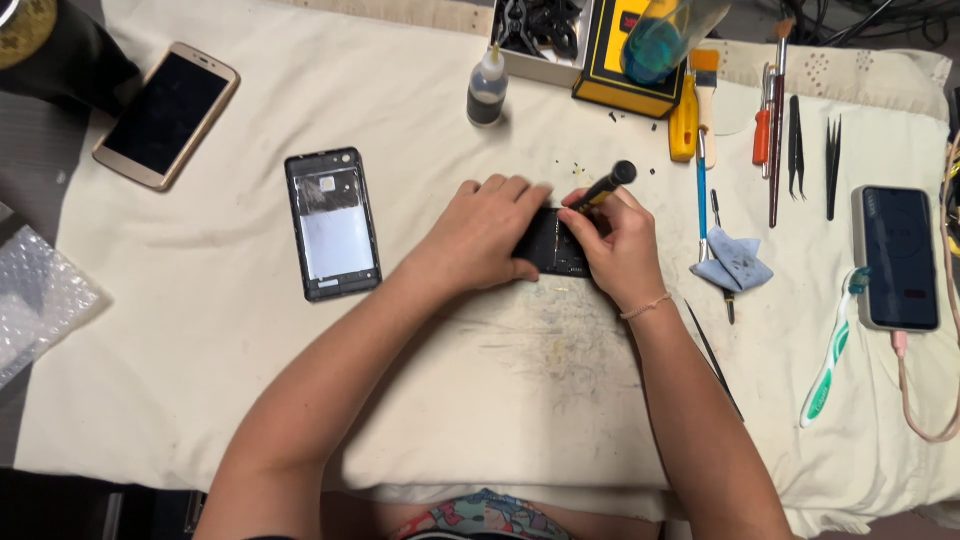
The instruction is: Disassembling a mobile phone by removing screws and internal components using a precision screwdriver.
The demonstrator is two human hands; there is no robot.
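cloth (300, 380): cream woven fabric, matt, creased, smudged grey near the middle
circuit board (553, 245): dark, matt, with small metallic specks
screwdriver (605, 186): black handle, looks like matt plastic or rubber, with a yellow band
opened phone (332, 223): black plastic frame, pale silvery sheet inside with a dull sheen
gold phone (166, 114): glossy dark glass, satin gold-toned rim
bubble wrap (35, 295): clear plastic film, shiny, bumpy
small bottle (487, 88): translucent plastic, dark liquid
tweezers (832, 160): black, matt metal
wipe (735, 262): blue-grey soft cloth, stained
toothbrush (832, 362): glossy white and green plastic
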